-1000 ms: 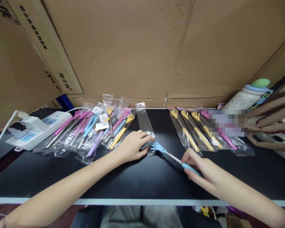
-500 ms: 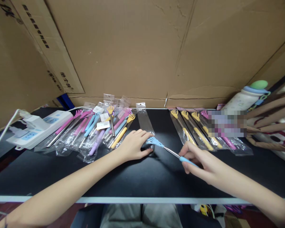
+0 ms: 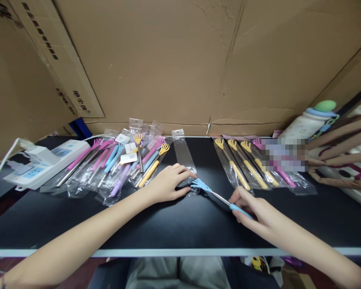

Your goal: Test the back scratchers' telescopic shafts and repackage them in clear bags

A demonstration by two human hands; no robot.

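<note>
In my right hand [image 3: 251, 208] is a light blue back scratcher [image 3: 220, 198], gripped by its handle. Its claw head points left, close to the fingertips of my left hand [image 3: 171, 182]. A clear plastic bag [image 3: 184, 150] lies flat in the middle of the table, and my left thumb and forefinger are curved around its near end. The dark patch between those fingers is hard to make out. On the left lies a pile of bagged back scratchers [image 3: 123, 162] in several colours. Bagged yellow back scratchers [image 3: 239, 172] lie side by side to the right.
A white power strip [image 3: 45, 164] with plugs and a cable stands at the left. Cardboard [image 3: 156, 64] walls the back of the black table [image 3: 174, 228]. At the right are a bottle [image 3: 307, 122] with a green top and a bag with brown straps [image 3: 337, 160].
The back scratcher's claw head has shifted right and slightly nearer, away from my left fingertips. My right hand has moved a little the same way. The view has turned slightly.
</note>
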